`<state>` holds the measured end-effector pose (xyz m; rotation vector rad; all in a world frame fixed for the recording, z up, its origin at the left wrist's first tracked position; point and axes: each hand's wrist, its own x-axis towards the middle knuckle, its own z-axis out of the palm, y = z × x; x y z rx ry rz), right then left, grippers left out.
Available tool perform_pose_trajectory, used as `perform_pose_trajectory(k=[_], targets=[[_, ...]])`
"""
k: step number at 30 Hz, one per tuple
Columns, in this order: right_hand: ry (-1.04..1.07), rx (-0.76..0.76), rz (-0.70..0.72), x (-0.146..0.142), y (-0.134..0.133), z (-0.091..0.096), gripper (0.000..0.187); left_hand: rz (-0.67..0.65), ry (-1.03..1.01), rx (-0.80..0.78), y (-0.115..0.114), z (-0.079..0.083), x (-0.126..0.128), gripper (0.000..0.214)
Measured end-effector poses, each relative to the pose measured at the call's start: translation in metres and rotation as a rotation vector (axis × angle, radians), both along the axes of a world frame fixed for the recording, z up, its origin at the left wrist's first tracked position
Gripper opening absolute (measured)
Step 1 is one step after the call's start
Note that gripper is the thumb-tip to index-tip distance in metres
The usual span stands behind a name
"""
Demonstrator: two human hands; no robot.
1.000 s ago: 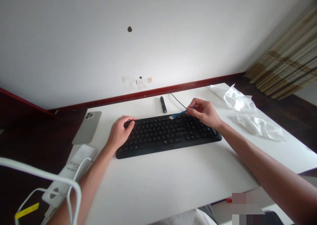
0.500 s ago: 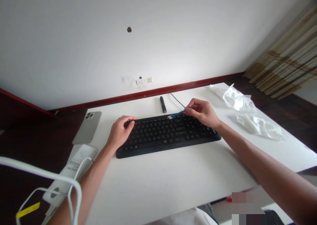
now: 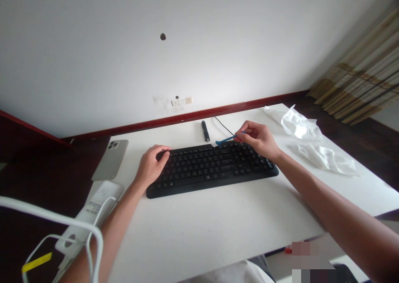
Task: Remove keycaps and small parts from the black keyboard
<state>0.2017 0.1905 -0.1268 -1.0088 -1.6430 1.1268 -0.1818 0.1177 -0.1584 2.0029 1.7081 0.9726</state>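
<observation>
A black keyboard [image 3: 190,179] lies on the white table in front of me. My left hand [image 3: 152,162] grips its left end, with the thumb over the keys and the fingers round the far corner. Pinched between the thumb and fingers of my right hand [image 3: 257,139] is a small blue brush [image 3: 226,140] with white bristles. Its bristles point left, at the keyboard's back edge above the top row of keys. I cannot tell whether they touch. Just behind the keyboard lies a black pen-shaped tool [image 3: 205,131].
A phone [image 3: 111,160] and a white power strip [image 3: 87,216] with white cables lie along the table's left side. Crumpled clear plastic wrappers [image 3: 326,158] rest at the right. The keyboard's black cable [image 3: 224,126] runs back toward the wall.
My right hand has lifted slightly and moved a little right. The brush's bristles have shifted from the top keys toward the keyboard's back edge. My left hand stays in place.
</observation>
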Motion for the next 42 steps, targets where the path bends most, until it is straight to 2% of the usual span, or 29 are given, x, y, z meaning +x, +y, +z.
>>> perform_pose_trajectory(k=[7, 12, 18, 24, 29, 35, 42], targets=[[-0.081, -0.005, 0.052, -0.0007, -0.0004, -0.0023, 0.027, 0.006, 0.004, -0.003, 0.0002, 0.0006, 0.0002, 0.023], [-0.029, 0.003, 0.014, 0.0004, 0.0, -0.0018, 0.029, 0.005, 0.01, -0.004, 0.0, 0.0004, 0.0002, 0.023], [-0.098, -0.003, 0.043, -0.0004, -0.0009, -0.0012, 0.027, 0.004, 0.012, -0.008, 0.0, -0.0003, -0.0005, 0.025], [-0.03, 0.013, 0.012, 0.0005, -0.0007, 0.0004, 0.029, 0.001, 0.016, -0.004, 0.001, -0.0017, -0.0013, 0.025], [-0.107, 0.012, 0.03, 0.0, -0.0007, 0.0005, 0.028, 0.003, 0.019, -0.003, 0.0008, -0.0014, -0.0011, 0.026], [-0.052, 0.012, 0.025, -0.001, -0.0014, -0.0015, 0.028, 0.003, 0.012, -0.002, 0.0009, -0.002, -0.0011, 0.024], [-0.116, 0.028, 0.025, -0.0015, -0.0028, 0.0008, 0.027, 0.009, 0.012, -0.005, 0.0007, -0.0017, -0.0012, 0.022]])
